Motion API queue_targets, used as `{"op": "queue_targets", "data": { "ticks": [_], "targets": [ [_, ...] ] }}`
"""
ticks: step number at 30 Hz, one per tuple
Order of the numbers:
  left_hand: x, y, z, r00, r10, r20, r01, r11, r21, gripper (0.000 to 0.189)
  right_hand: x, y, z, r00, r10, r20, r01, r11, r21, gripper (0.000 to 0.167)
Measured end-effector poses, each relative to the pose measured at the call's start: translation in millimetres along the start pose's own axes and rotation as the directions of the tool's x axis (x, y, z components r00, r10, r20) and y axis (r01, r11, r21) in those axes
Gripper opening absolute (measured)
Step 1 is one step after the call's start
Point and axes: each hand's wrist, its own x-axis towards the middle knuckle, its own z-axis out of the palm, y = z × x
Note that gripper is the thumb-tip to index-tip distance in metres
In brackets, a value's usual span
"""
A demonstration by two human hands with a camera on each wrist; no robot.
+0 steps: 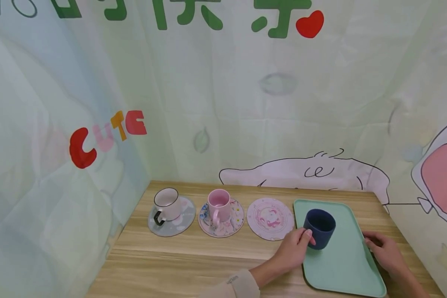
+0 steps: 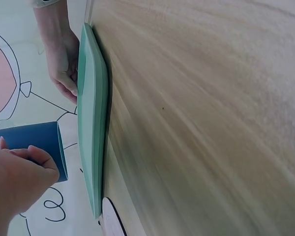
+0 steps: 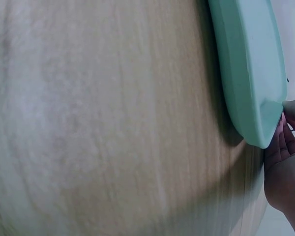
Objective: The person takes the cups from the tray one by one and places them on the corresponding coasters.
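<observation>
My left hand (image 1: pixel 291 249) holds a dark blue mug (image 1: pixel 321 231) by its handle side, thumb and fingers pinched there. The mug is upright over the mint-green tray (image 1: pixel 342 265), and in the left wrist view a gap shows between the mug's base and the tray's rim. At the tray's right edge, my right hand (image 1: pixel 387 253) grips the rim. In the right wrist view its thumb lies at the top of the rim, with the fingers (image 3: pixel 283 142) curled at the outer side and partly hidden.
Left of the tray lies a bare pink round coaster (image 1: pixel 270 218). Farther left, a pink mug (image 1: pixel 219 205) stands on a floral coaster (image 1: pixel 205 227), and a white mug (image 1: pixel 167 203) with black handle on a grey coaster (image 1: pixel 188 223). A printed curtain (image 1: pixel 227 95) hangs behind the wooden table (image 1: pixel 193 265).
</observation>
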Motion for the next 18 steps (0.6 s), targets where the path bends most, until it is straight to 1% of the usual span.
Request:
{"op": "queue_targets", "data": {
  "ticks": [4, 8, 15, 18],
  "targets": [
    [1.1, -0.4, -3.5, 0.999, 0.013, -0.035, -0.013, 1.0, -0.003, 0.036, 0.6, -0.5, -0.2, 1.0, 0.002, -0.002, -0.002, 1.0, -0.009, 0.04],
    [3.3, -1.3, -7.9, 0.998, 0.007, -0.06, -0.008, 1.0, -0.019, 0.036, 0.7, -1.3, -0.2, 1.0, 0.01, 0.006, -0.01, 1.0, -0.006, 0.041],
    [9.1, -6.9, -16.2, 0.993, 0.036, -0.111, -0.034, 0.999, 0.023, 0.036, -0.1, -2.6, 0.0, 1.0, 0.009, 0.007, -0.009, 1.0, -0.004, 0.041],
    [11.4, -8.1, -19.0, 0.99, 0.04, -0.136, -0.036, 0.999, 0.032, 0.036, -1.8, -1.9, 0.7, 1.0, -0.016, -0.005, 0.016, 1.0, 0.005, 0.039]
  ]
}}
